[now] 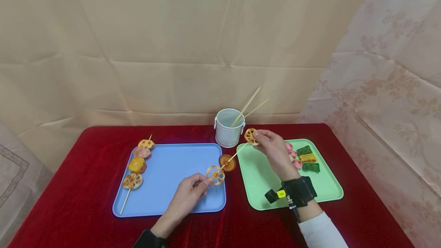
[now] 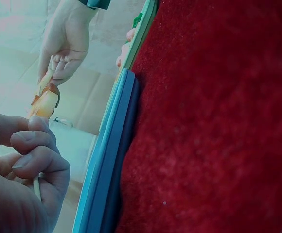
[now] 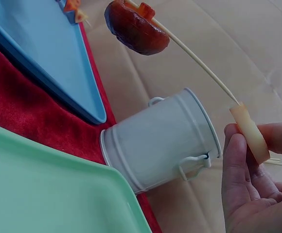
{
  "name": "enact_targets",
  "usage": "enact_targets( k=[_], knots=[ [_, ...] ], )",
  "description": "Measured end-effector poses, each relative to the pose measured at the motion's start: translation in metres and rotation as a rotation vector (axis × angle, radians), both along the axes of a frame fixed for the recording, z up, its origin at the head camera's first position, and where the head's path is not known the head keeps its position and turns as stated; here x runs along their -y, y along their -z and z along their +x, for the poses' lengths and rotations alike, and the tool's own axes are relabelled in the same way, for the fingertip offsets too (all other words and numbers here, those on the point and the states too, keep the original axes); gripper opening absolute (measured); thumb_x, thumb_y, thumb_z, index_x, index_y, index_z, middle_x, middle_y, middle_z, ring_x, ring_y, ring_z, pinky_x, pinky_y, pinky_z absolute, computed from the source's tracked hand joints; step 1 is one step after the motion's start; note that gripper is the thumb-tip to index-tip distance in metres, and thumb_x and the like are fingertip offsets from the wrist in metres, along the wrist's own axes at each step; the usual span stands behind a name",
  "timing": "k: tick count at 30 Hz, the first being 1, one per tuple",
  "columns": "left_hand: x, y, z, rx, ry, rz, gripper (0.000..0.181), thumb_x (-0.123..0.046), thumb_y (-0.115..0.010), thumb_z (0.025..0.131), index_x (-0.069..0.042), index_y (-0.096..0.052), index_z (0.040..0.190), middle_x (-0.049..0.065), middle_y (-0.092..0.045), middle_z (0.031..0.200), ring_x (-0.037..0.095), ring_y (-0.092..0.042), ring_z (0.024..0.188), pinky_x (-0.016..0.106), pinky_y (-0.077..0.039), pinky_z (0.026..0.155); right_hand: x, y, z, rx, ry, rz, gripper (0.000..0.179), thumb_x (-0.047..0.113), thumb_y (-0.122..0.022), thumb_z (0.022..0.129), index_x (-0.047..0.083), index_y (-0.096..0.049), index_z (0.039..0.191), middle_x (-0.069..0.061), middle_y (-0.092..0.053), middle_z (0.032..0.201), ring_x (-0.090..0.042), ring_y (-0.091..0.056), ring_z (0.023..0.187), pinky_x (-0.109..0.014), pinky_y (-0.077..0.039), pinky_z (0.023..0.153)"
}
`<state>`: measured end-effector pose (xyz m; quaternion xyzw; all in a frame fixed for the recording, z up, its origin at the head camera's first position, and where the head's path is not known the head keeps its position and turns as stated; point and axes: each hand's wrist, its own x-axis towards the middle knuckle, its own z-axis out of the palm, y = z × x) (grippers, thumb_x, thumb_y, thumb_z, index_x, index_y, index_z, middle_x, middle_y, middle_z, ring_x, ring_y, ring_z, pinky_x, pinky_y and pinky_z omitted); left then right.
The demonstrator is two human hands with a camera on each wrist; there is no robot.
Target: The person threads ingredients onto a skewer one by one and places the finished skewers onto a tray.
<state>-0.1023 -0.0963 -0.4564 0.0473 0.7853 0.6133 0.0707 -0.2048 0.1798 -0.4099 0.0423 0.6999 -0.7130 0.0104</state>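
My left hand (image 1: 187, 194) grips a thin wooden skewer (image 1: 237, 152) over the right part of the blue tray, its fingers right at a lotus root slice (image 1: 211, 179) threaded there. Beyond that slice sits a glossy brown round piece (image 3: 138, 31), like a mushroom cap. Between thumb and fingers, my right hand (image 1: 273, 154) pinches another lotus root slice (image 3: 250, 133) by its edge. The skewer's tip meets that slice's rim in the right wrist view. In the left wrist view, the lower end of the skewer (image 2: 37, 188) shows below the left fingers (image 2: 31, 162).
On the blue tray (image 1: 172, 163), a loaded skewer (image 1: 137, 165) lies at the left. The green tray (image 1: 262, 186) bears pink pieces (image 1: 293, 155) and green and yellow pieces (image 1: 308, 158). Behind stands a white bucket (image 1: 227, 135) with bare skewers (image 1: 246, 106). Red cloth (image 1: 86, 186) covers the table.
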Motion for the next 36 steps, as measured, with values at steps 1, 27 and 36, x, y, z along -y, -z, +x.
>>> enact_targets(
  k=[1,27,36],
  knots=[
    [-0.0001,0.0000,0.0000,0.000,-0.001,-0.001,0.019,-0.015,-0.064,0.100,0.000,-0.067,0.089,0.000,-0.055,0.065,0.007,-0.043,0.056,0.023,-0.034,0.055,0.0003,-0.0001,0.0001,0.001,0.001,0.000,0.041,0.024,-0.068,0.102,-0.006,-0.058,0.128,-0.005,-0.065,0.103,-0.012,-0.065,0.088,-0.024,-0.057,0.082],
    [-0.0001,0.0008,0.0000,-0.008,-0.009,-0.020,0.019,-0.016,-0.063,0.101,0.000,-0.068,0.091,0.000,-0.056,0.066,0.009,-0.045,0.058,0.023,-0.035,0.055,0.0018,0.0004,0.0015,-0.006,-0.020,-0.053,0.038,0.022,-0.066,0.103,-0.005,-0.057,0.128,-0.005,-0.065,0.105,-0.012,-0.065,0.091,-0.024,-0.057,0.084],
    [-0.0001,0.0019,0.0000,-0.022,-0.020,-0.035,0.017,-0.015,-0.064,0.100,-0.001,-0.069,0.090,-0.001,-0.057,0.067,0.008,-0.046,0.057,0.023,-0.036,0.055,0.0021,0.0026,0.0020,-0.014,-0.030,-0.082,0.035,0.020,-0.064,0.104,-0.006,-0.057,0.126,-0.005,-0.064,0.105,-0.012,-0.065,0.090,-0.024,-0.057,0.083]
  ],
)
